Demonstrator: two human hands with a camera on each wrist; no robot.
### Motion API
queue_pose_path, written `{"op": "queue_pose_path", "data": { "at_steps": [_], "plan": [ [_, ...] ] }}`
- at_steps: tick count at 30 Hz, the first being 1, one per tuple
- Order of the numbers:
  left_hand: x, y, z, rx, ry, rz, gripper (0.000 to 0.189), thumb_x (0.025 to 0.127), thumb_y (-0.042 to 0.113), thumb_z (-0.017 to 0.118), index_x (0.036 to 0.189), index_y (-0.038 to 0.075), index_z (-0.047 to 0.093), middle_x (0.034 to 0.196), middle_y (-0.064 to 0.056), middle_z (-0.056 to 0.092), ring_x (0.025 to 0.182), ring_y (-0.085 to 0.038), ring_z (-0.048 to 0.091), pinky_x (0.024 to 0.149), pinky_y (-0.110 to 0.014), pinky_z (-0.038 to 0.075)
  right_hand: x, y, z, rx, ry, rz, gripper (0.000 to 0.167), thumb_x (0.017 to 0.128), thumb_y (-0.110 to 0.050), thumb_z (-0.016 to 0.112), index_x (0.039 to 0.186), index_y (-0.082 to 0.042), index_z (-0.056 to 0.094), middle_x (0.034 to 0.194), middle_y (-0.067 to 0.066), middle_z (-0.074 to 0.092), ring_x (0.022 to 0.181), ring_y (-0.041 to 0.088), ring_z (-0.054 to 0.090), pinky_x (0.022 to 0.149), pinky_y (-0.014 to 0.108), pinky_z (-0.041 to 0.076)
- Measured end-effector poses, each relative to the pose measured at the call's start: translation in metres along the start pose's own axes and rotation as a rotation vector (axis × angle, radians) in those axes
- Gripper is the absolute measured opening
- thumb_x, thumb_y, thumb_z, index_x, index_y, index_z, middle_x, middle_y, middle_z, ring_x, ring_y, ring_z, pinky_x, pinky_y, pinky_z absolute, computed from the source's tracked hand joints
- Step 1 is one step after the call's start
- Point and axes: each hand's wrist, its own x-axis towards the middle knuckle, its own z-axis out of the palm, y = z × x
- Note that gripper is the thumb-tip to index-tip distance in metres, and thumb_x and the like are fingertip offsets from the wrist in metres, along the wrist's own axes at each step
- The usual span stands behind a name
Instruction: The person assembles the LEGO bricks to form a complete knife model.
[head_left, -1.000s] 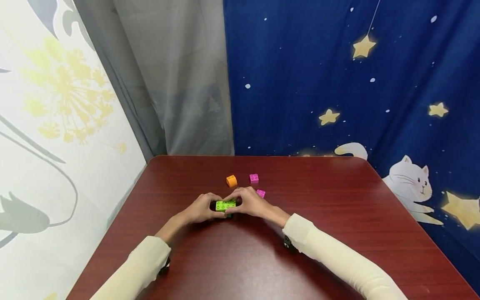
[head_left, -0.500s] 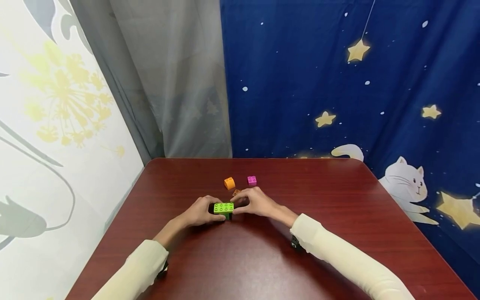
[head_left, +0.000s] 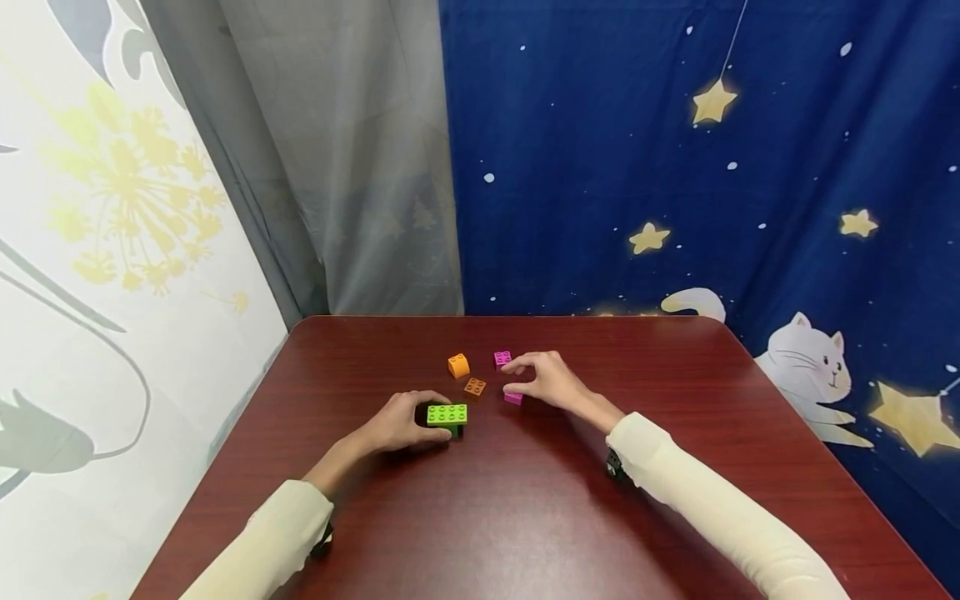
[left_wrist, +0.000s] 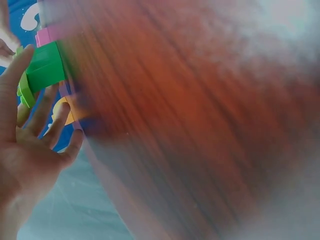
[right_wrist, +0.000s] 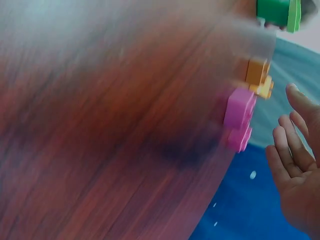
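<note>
My left hand (head_left: 399, 422) grips a stack of bricks between thumb and fingers: a lime eight-stud brick (head_left: 447, 412) over a darker green block (left_wrist: 46, 66). In the right wrist view, the green block (right_wrist: 272, 12) shows at the top edge. My right hand (head_left: 553, 381) hovers over a magenta brick (head_left: 513, 398), thumb and fingers spread with nothing between them. A second magenta brick (head_left: 502, 358) stands just behind, near the right fingertips. In the right wrist view a gap separates the right hand (right_wrist: 300, 165) from the pink brick (right_wrist: 240, 109).
Between the hands and slightly behind lie a flat orange-brown four-stud brick (head_left: 475, 387) and a curved orange brick (head_left: 458, 366). All rest on the dark red wooden table (head_left: 480, 517). Grey (head_left: 375, 167) and blue star-patterned curtains (head_left: 570, 167) hang behind its far edge.
My right hand has let go of the lime brick and moved right and away, over the magenta bricks. This uncovers the orange-brown brick. My left hand keeps holding the green stack in place.
</note>
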Motion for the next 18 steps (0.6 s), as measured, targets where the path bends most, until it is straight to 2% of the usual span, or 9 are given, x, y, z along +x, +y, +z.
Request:
{"op": "queue_pose_path", "data": {
  "at_steps": [4, 11, 18],
  "plan": [
    [-0.002, 0.001, -0.003, -0.032, 0.022, 0.009, 0.048, 0.085, 0.04, 0.088, 0.125, 0.021, 0.072, 0.11, 0.005, 0.071, 0.094, -0.016, 0.062, 0.085, -0.04, 0.055, -0.002, 0.013, -0.005, -0.048, 0.012, 0.043, 0.035, 0.082, -0.021, 0.091, 0.112, -0.005, 0.08, 0.097, 0.011, 0.078, 0.092, 0.027, 0.071, 0.087, 0.048, 0.056],
    [0.0, 0.003, -0.006, -0.048, 0.028, 0.007, 0.05, 0.086, 0.043, 0.086, 0.129, 0.02, 0.073, 0.115, 0.006, 0.071, 0.098, -0.015, 0.061, 0.089, -0.044, 0.055, -0.009, 0.025, 0.0, -0.052, -0.071, 0.141, 0.041, 0.081, -0.026, 0.092, 0.114, -0.005, 0.079, 0.094, 0.005, 0.076, 0.09, 0.019, 0.069, 0.084, 0.039, 0.057],
    [0.001, 0.002, -0.004, -0.06, 0.038, 0.003, 0.039, 0.087, 0.039, 0.086, 0.121, 0.024, 0.077, 0.111, 0.007, 0.072, 0.096, -0.013, 0.061, 0.088, -0.045, 0.056, -0.011, 0.024, 0.01, -0.035, -0.101, 0.136, 0.046, 0.081, -0.031, 0.092, 0.116, -0.006, 0.078, 0.101, 0.003, 0.078, 0.095, 0.019, 0.072, 0.088, 0.038, 0.058]
  ]
}}
